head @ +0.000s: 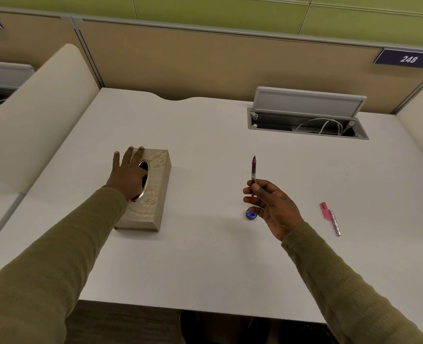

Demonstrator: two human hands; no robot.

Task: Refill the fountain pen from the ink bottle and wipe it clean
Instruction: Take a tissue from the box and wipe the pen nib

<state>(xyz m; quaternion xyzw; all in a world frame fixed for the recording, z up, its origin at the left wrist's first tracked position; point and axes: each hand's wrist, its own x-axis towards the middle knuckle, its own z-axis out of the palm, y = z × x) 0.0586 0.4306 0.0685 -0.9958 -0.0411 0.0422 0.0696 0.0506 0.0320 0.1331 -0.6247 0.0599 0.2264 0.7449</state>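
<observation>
We've got one fountain pen (253, 173) pinched upright in our right hand (273, 209), nib up, mid-desk (205, 256). One ink bottle (251, 214) sits just below it. Our left hand (127, 173) lies flat and open on the single tissue box (148, 194). Two pen parts (331, 217) lie toward the right edge.

white desk (205, 256) | tan partition (205, 60) | green wall (230, 8), perhaps panelled

A pale beige tissue box (147, 192) embossed with leaf and flower motifs sits on the white desk (205, 256), olive-green ribbed sleeves (56, 269) reach in, the pen (253, 171) shows a purple tip over a clear barrel and red end, the ink bottle (251, 214) glows blue, and a pink cap (325, 211) lies beside a silvery patterned barrel (336, 223).
</observation>
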